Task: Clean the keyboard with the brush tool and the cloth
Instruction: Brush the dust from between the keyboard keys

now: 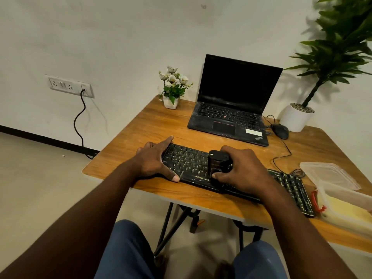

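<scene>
A black dusty keyboard [191, 162] lies across the near part of the wooden table [153, 125]. My left hand [155, 160] grips the keyboard's left end, with the index finger along its far edge and the thumb on its near edge. My right hand [243, 170] holds a black block-shaped brush tool [218, 162] pressed down on the middle keys. A yellow cloth [348, 212] lies in a clear plastic box [330, 196] at the right edge of the table.
An open black laptop [231, 109] stands behind the keyboard, with a black wired mouse [280, 131] to its right. The box's clear lid [330, 174] lies beside the box. A small flower pot [171, 91] and a large potted plant [298, 117] stand at the back.
</scene>
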Tool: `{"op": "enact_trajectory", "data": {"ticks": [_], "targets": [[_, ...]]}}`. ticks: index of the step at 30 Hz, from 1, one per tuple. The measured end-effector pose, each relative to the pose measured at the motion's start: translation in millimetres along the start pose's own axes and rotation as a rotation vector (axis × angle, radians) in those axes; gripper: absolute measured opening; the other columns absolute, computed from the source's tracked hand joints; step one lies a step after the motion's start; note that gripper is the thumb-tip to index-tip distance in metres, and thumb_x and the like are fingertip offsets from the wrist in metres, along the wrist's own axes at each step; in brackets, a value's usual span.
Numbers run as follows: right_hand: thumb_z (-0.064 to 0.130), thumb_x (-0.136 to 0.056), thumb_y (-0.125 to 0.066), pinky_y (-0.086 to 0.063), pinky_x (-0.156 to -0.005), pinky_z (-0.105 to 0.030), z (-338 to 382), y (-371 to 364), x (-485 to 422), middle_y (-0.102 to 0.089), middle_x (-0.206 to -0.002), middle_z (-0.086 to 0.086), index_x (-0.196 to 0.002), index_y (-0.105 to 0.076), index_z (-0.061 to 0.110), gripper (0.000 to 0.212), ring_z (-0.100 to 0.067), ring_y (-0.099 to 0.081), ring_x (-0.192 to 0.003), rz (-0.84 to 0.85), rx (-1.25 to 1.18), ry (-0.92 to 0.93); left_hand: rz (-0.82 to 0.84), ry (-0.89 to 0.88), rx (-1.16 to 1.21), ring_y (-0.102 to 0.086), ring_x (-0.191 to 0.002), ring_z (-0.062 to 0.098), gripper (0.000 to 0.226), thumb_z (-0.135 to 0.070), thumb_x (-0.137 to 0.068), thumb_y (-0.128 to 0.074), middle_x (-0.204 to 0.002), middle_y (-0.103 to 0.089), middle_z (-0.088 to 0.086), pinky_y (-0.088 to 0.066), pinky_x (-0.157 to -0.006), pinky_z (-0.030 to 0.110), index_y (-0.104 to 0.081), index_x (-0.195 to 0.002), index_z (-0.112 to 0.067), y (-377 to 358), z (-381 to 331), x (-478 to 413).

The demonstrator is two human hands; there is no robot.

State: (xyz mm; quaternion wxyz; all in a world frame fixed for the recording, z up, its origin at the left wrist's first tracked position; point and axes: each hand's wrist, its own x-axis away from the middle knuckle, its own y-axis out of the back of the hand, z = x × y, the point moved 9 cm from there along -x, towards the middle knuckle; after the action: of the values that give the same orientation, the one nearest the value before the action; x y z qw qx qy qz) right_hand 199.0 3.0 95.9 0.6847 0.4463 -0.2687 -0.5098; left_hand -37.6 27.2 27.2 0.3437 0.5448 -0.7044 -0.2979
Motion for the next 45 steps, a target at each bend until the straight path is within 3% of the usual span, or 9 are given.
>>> {"op": "enact_trajectory", "data": {"ticks": [6, 15, 21, 27, 29, 32, 37, 41, 45], "targets": [[0.03, -0.075, -0.09, -0.054, -0.075, -0.02, 51.2, -40.3, -20.3, -0.066, -0.1, 0.016, -0.11, -0.059, 0.035, 0.047, 0.001, -0.063, -0.091, 0.074, -0.179, 0.106, -0.007, -0.004, -0.01, -0.028, -0.139, 0.03, 0.139, -0.055, -0.062, -0.093, -0.158, -0.032, 0.009, -0.023, -0.114, 0.045, 0.001, -0.163, -0.045, 0.4, -2.7, 1.1], [0.029, -0.074, -0.091, -0.059, -0.089, -0.034, 29.1, -27.1, -68.7, -0.07, -0.116, 0.005, -0.126, -0.062, 0.026, 0.06, -0.013, -0.066, -0.101, -0.031, -0.068, -0.021, -0.018, -0.027, -0.008, -0.027, -0.14, 0.032, 0.138, -0.057, -0.062, -0.093, -0.157, -0.032, 0.011, -0.022, -0.115, 0.045, 0.001, -0.163, -0.045, 0.9, 2.2, -3.6], [0.029, -0.071, -0.091, -0.055, -0.074, -0.022, 67.7, -49.7, -55.1, -0.067, -0.102, 0.015, -0.107, -0.06, 0.037, 0.048, -0.003, -0.065, -0.093, 0.288, -0.052, 0.166, -0.004, -0.073, -0.023, -0.023, -0.143, 0.027, 0.145, -0.067, -0.055, -0.091, -0.161, -0.036, 0.002, -0.019, -0.116, 0.051, 0.003, -0.163, -0.045, -4.9, 12.9, -15.8], [0.026, -0.073, -0.09, -0.058, -0.077, -0.029, 66.6, -33.5, -69.4, -0.066, -0.1, 0.011, -0.112, -0.062, 0.027, 0.048, -0.01, -0.065, -0.091, 0.171, 0.042, 0.121, 0.011, -0.105, -0.002, -0.028, -0.137, 0.024, 0.138, -0.075, -0.046, -0.089, -0.149, -0.045, -0.004, -0.02, -0.113, 0.052, -0.009, -0.156, -0.057, -7.1, 19.3, -20.6], [0.026, -0.072, -0.091, -0.055, -0.075, -0.024, 71.6, -34.3, -68.1, -0.067, -0.1, 0.013, -0.112, -0.062, 0.028, 0.049, -0.007, -0.066, -0.092, 0.232, -0.026, 0.134, 0.009, -0.108, -0.008, -0.029, -0.136, 0.023, 0.132, -0.07, -0.05, -0.091, -0.145, -0.045, -0.008, -0.02, -0.111, 0.048, -0.014, -0.155, -0.054, -5.9, 18.2, -21.1], [0.03, -0.07, -0.091, -0.055, -0.077, -0.025, 77.8, -48.6, -66.8, -0.067, -0.103, 0.014, -0.115, -0.062, 0.03, 0.054, -0.008, -0.065, -0.093, 0.334, 0.074, 0.165, 0.021, -0.098, -0.016, -0.023, -0.142, 0.027, 0.143, -0.069, -0.052, -0.091, -0.156, -0.039, 0.0, -0.017, -0.117, 0.052, -0.001, -0.16, -0.049, -7.9, 19.2, -21.5], [0.029, -0.073, -0.088, -0.06, -0.077, -0.036, 76.6, -35.0, -73.4, -0.064, -0.098, 0.01, -0.108, -0.06, 0.029, 0.045, -0.012, -0.064, -0.088, 0.17, 0.138, 0.148, -0.003, -0.119, -0.029, -0.029, -0.136, 0.022, 0.139, -0.072, -0.049, -0.09, -0.154, -0.044, -0.006, -0.022, -0.112, 0.052, -0.008, -0.159, -0.052, -6.5, 19.4, -23.7], [0.029, -0.071, -0.09, -0.057, -0.077, -0.028, 83.7, -50.8, -63.5, -0.065, -0.101, 0.013, -0.11, -0.059, 0.033, 0.05, -0.009, -0.065, -0.092, 0.342, 0.099, 0.166, 0.01, -0.115, -0.035, -0.024, -0.141, 0.024, 0.145, -0.072, -0.05, -0.089, -0.159, -0.037, -0.001, -0.018, -0.113, 0.05, 0.002, -0.16, -0.05, -9.0, 23.2, -25.0], [0.03, -0.074, -0.088, -0.055, -0.071, -0.03, 81.8, -36.2, -71.3, -0.062, -0.097, 0.011, -0.106, -0.057, 0.033, 0.045, -0.012, -0.063, -0.089, 0.181, 0.195, 0.156, -0.009, -0.122, -0.031, -0.027, -0.138, 0.024, 0.143, -0.075, -0.048, -0.089, -0.157, -0.041, -0.003, -0.021, -0.111, 0.049, -0.001, -0.16, -0.051, -8.7, 23.4, -26.8]]}}
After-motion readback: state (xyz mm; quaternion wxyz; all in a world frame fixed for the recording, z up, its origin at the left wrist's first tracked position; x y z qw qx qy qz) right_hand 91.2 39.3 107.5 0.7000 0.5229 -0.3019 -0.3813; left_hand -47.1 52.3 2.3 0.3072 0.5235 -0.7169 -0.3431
